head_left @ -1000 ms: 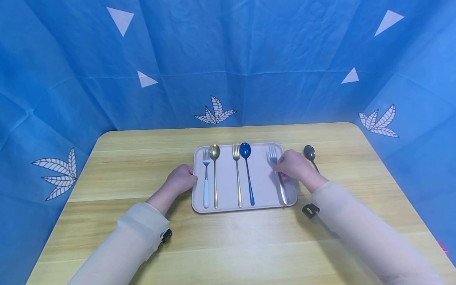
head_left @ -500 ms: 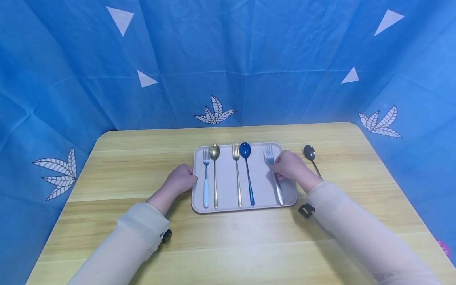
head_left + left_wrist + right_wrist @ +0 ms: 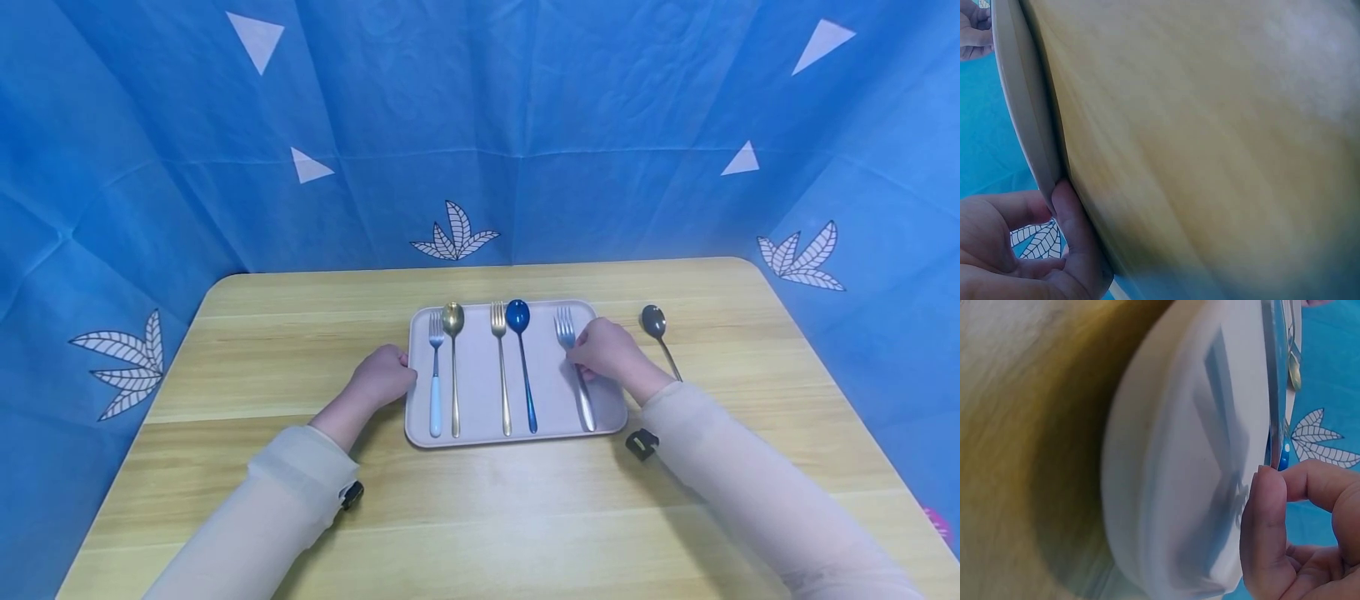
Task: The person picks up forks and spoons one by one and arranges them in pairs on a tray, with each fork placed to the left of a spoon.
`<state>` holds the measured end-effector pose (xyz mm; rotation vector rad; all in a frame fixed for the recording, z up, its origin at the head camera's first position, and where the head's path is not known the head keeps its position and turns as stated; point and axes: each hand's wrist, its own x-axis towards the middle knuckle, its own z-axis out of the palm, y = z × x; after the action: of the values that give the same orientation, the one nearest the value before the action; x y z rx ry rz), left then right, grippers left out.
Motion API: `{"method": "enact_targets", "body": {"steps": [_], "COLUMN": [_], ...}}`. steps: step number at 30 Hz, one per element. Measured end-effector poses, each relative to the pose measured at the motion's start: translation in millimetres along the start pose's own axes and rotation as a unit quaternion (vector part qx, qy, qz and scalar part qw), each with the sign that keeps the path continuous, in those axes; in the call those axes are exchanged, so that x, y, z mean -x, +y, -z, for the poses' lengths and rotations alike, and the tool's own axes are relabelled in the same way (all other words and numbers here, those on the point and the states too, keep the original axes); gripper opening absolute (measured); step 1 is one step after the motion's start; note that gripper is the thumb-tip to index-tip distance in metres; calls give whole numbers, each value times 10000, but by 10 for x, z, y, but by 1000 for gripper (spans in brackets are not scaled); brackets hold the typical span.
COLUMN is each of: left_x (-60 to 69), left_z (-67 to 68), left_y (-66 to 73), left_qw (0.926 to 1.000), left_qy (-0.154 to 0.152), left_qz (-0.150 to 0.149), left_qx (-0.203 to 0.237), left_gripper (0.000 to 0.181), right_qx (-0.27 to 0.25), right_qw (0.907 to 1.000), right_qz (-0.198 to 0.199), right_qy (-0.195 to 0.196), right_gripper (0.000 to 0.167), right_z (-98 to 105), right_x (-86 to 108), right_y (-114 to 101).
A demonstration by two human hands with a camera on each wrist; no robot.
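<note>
My left hand pinches the left rim of a pale, light-purple tray; in the left wrist view a finger and thumb grip the tray edge. Between the thumb and finger of my right hand is a silver fork, over the tray's right part, tines pointing away. In the right wrist view the fork handle is raised above the tray, casting a shadow. Lying on the tray are a fork with a light-blue handle, a gold spoon, a gold fork and a blue spoon.
A dark spoon lies on the wooden table right of the tray, its handle partly behind the right wrist. Blue cloth with white triangles and leaves hangs behind the table and at both sides.
My right hand has moved a little left with the silver fork, which now lies straighter toward the other cutlery. The left hand stays on the tray rim.
</note>
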<state>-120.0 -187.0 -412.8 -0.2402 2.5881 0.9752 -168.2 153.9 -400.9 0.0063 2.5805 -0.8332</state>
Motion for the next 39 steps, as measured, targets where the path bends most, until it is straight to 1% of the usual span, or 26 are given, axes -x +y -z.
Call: {"method": "enact_targets", "body": {"steps": [7, 15, 24, 31, 39], "left_x": [-3, -2, -4, 5, -7], "left_z": [-1, -3, -2, -1, -5], "left_y": [9, 9, 13, 5, 1], "left_qw": [10000, 10000, 10000, 10000, 10000], "left_qy": [30, 21, 31, 44, 25], "left_qz": [-5, -22, 10, 44, 33], "left_qx": [-60, -2, -25, -58, -22], "left_gripper": [8, 9, 8, 6, 8], "right_qx": [-2, 3, -24, -59, -72], "right_qw": [10000, 10000, 9999, 9999, 9999], "right_qz": [0, 66, 103, 67, 0], "right_qy": [22, 69, 68, 96, 79], "right_gripper": [14, 14, 16, 15, 15], "right_z": [-25, -50, -56, -71, -80], "right_x": [-6, -38, -31, -41, -50], "right_y": [4, 37, 36, 16, -15]}}
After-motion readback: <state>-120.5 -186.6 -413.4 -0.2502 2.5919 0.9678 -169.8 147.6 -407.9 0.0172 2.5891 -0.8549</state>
